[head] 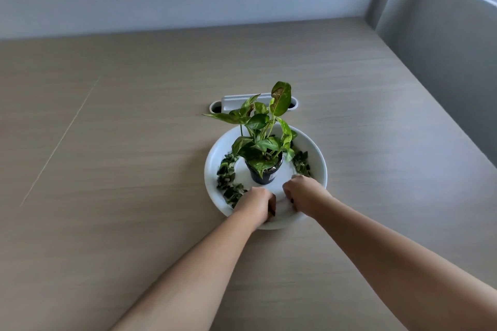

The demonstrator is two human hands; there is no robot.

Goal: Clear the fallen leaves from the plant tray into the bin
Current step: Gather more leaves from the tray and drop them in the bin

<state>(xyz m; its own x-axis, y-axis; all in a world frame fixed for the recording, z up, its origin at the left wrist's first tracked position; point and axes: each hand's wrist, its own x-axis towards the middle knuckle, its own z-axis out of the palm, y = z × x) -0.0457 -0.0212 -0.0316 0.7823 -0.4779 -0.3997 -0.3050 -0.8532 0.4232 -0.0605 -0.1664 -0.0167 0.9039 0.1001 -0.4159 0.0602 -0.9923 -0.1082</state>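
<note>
We see a round white plant tray (215, 158) resting on the pale wood-grain surface (107, 142), roughly midway across it and nearer its far edge than the near one. A small potted plant (265, 142) with variegated green leaves stands upright in a black pot (265, 173) at the middle of the tray. Fallen leaves (228, 180) lie in a curved band along the tray's left inner side, and a smaller clump (301, 162) lies on its right inner side, just beside the pot.

Both our bare forearms reach in from the near edge. Our left hand (255, 205) sits over the tray's near-left rim, its grip curled closed with the fingers (271, 208) tucked under, right at the end of the left band of leaves; we cannot tell whether any leaf is caught inside it. Our right hand (302, 192) is over the near-right part of the tray, knuckles up and grip likewise curled closed, close to the right clump; what it holds, if anything, is hidden.

Behind the tray, a white oblong cable port (231, 103) is set into the surface.
</note>
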